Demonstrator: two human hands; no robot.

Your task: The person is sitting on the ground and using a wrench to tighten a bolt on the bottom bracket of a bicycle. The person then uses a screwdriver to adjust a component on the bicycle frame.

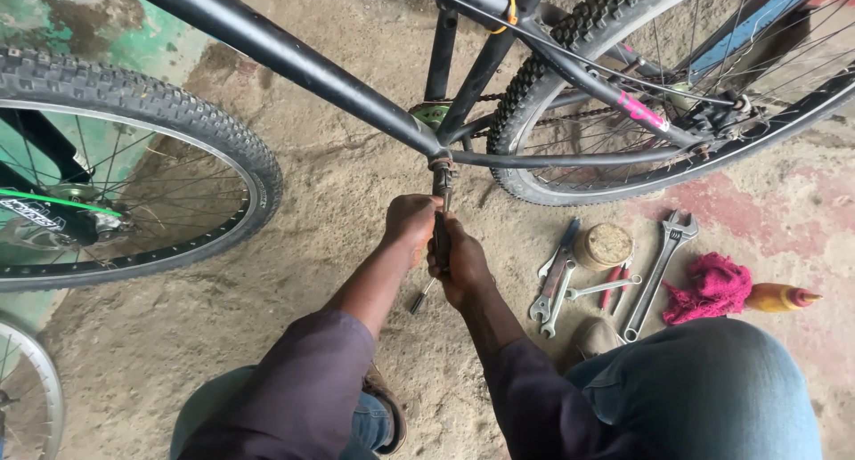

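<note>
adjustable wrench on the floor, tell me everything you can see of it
The adjustable wrench is long, silvery-grey metal, lying flat on the concrete floor. Its open jaw end points up toward the rear wheel; its handle, with a hole at the tip, runs down-left. It lies between the smaller spanners and a red rag. No hand touches it.

spanners (554, 291) | adjustable wrench (661, 271) | round tin (603, 244) | pink rag (710, 287) | oil bottle (779, 297)

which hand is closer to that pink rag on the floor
Right. The right hand grips the crank, on the side toward the pink rag; the left hand sits farther away, beyond it.
</note>
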